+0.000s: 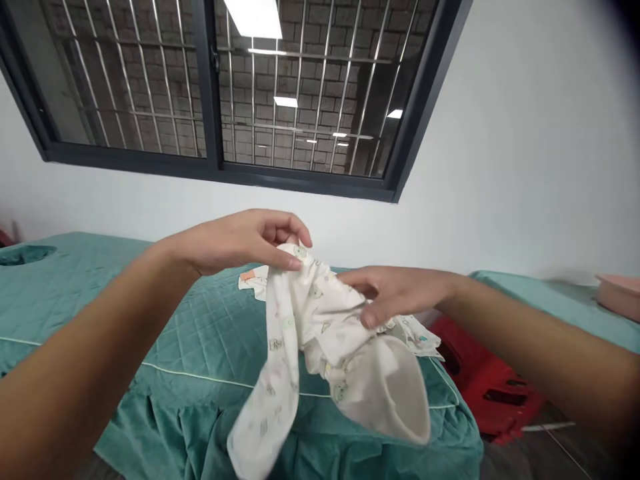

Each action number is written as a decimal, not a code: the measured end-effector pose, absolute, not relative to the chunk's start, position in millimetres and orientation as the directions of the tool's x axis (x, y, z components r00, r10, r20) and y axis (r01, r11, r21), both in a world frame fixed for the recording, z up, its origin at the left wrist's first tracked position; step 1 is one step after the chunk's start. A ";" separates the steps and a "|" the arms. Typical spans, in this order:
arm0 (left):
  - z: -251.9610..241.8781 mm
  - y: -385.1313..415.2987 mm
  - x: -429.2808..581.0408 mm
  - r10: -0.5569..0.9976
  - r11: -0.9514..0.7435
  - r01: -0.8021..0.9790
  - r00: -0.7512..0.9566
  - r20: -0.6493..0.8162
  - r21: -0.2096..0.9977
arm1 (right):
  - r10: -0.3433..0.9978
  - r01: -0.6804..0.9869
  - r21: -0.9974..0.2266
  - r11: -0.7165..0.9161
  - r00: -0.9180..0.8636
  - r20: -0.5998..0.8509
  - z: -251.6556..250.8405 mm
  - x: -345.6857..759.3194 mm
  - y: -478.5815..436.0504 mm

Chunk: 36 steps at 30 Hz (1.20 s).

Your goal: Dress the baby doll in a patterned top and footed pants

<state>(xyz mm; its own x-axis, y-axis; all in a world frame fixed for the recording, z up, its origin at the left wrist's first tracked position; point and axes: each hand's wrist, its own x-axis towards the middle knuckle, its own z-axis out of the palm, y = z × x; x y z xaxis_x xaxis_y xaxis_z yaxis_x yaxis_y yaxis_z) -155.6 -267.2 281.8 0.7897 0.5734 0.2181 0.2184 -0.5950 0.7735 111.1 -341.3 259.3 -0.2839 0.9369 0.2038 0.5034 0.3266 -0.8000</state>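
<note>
Between my hands, above the green bed, hangs a white baby garment (320, 313) with small animal prints. My left hand (260, 240) pinches its top edge between thumb and fingers. Farther right and a little lower, my right hand (395, 290) grips the bunched cloth, its fingers partly hidden. One long sleeve or leg dangles down on the left. On the right, another part hangs with a wide cream opening towards me. I cannot tell whether it is a top or trousers.
The quilted green bed cover (200, 333) runs below. Other printed white clothes (417, 337) and an orange-trimmed piece (255, 279) lie on it. A red plastic stool (490, 387) stands at right, with a pink container (620, 297) beyond. A barred window (215, 87) is ahead.
</note>
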 end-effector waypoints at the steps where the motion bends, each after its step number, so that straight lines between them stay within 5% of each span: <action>1: 290.6 -274.3 -156.2 0.584 -0.639 0.262 0.777 0.235 0.723 | 0.903 0.502 -0.815 0.289 -0.426 0.058 267.3 106.4 -342.0; 3: 305.1 -287.1 -157.7 0.610 -0.725 0.378 0.741 0.280 0.576 | 0.805 0.513 -0.829 0.222 -0.577 -0.141 282.4 96.9 -343.7; 8: 321.0 -305.5 -153.9 0.655 -0.753 0.608 0.655 0.377 0.253 | 0.872 0.558 -0.778 0.289 -0.488 -0.026 312.0 82.7 -346.0; 14: 327.0 -312.5 -148.8 0.648 -0.745 0.625 0.597 0.474 0.232 | 0.865 0.608 -0.702 0.371 -0.501 0.024 328.4 74.3 -349.1; 17: 324.5 -308.3 -156.9 0.678 -0.729 0.637 0.621 0.393 0.250 | 0.867 0.639 -0.636 0.433 -0.489 0.099 332.3 79.6 -350.9; 21: 311.4 -300.1 -175.4 0.728 -0.686 0.694 0.645 0.233 0.220 | 0.891 0.789 -0.428 0.441 -0.444 0.099 325.5 97.1 -351.6; 26: 300.9 -306.4 -189.4 0.737 -0.674 0.710 0.624 0.259 0.205 | 0.828 0.801 -0.229 0.553 -0.559 0.045 312.7 107.4 -358.1; 29: 303.0 -313.8 -187.6 0.744 -0.649 0.720 0.534 0.402 0.245 | 0.883 0.843 -0.269 0.466 -0.464 0.075 316.3 104.4 -361.4; 32: 298.5 -314.6 -178.6 0.726 -0.643 0.692 0.416 0.548 0.327 | 0.936 0.835 -0.434 0.339 -0.344 0.070 312.3 93.3 -360.2; 36: 269.5 -300.6 -162.2 0.719 -0.658 0.576 0.291 0.631 0.484 | 0.909 0.521 -0.779 0.349 -0.389 0.147 272.2 63.4 -343.4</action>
